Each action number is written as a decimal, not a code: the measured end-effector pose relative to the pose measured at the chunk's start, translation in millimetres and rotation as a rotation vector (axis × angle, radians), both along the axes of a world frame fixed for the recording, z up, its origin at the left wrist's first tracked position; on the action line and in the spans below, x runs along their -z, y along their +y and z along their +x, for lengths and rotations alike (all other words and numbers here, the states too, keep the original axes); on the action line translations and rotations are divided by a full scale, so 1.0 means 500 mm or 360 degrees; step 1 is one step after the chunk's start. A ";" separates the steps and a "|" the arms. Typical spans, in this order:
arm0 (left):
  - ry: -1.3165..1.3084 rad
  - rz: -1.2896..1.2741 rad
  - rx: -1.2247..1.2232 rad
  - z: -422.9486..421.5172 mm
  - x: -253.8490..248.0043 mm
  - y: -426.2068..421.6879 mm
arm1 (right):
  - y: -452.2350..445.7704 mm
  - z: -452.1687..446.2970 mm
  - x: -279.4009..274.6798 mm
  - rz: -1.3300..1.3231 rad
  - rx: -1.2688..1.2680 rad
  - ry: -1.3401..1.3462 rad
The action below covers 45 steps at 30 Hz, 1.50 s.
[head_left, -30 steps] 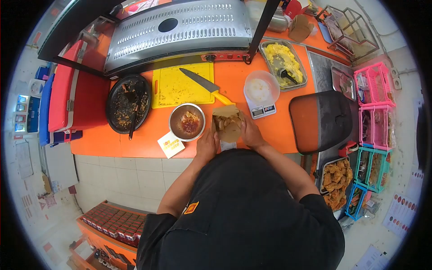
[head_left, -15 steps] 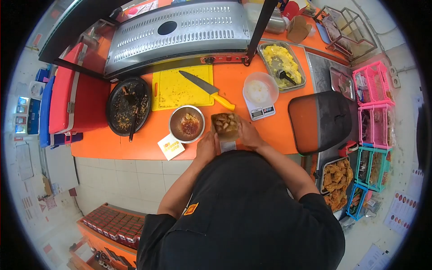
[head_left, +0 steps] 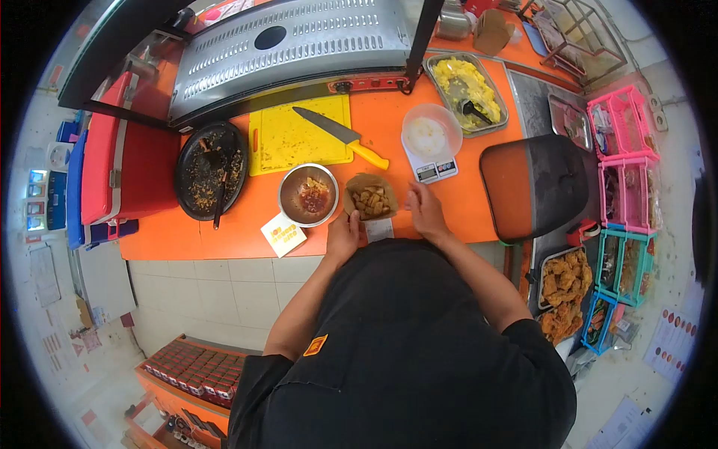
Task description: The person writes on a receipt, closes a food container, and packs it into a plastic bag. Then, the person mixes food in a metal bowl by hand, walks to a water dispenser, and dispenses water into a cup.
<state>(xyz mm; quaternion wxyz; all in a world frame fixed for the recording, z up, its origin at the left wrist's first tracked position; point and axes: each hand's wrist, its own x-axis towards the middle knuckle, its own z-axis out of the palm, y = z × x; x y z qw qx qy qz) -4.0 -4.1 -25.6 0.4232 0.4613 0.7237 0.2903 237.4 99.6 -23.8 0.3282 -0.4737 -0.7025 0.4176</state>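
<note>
A brown paper box stands open at the near edge of the orange table, with browned food pieces inside. The fingers of my left hand grip its lower left side. My right hand is just right of the box, apart from it, with its fingers bent together; whether anything small is between them is unclear. Left of the box sits a metal bowl holding red sauce and bits. A white printed card or packet lies beside that bowl.
Behind are a yellow cutting board with a knife, a scale bearing a plastic bowl, and a tray of yellow food. A black pan lies left; a dark mesh cover and fried food are right.
My right hand has let go of the box and moved off to the right. The box has turned upright, its flaps opened out, showing the food. My left hand still holds it.
</note>
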 end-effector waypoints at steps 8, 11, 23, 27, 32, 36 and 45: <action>-0.0135 -0.0006 -0.0279 0.028 -0.033 -0.001 | -0.071 0.097 0.018 0.0326 0.0283 -0.0636; 0.0316 -0.0028 0.0021 0.007 0.017 -0.045 | -0.078 0.094 0.009 0.0121 0.0121 -0.1018; 0.0827 0.0260 0.0413 0.098 0.064 -0.042 | -0.048 0.056 0.047 -0.0924 0.0392 -0.0212; 0.0789 0.0297 0.0282 0.112 0.084 -0.033 | -0.109 0.030 0.035 -0.1062 0.0371 -0.0014; 0.0838 0.0421 0.0456 0.061 0.108 -0.028 | -0.128 -0.022 0.095 -0.0880 0.0307 0.0809; 0.0927 0.0408 0.0314 0.075 0.104 -0.018 | -0.115 -0.041 0.126 -0.0846 0.0175 0.0731; 0.0979 0.0581 0.0332 0.050 0.129 -0.015 | -0.084 -0.023 0.133 -0.0879 0.0092 0.0706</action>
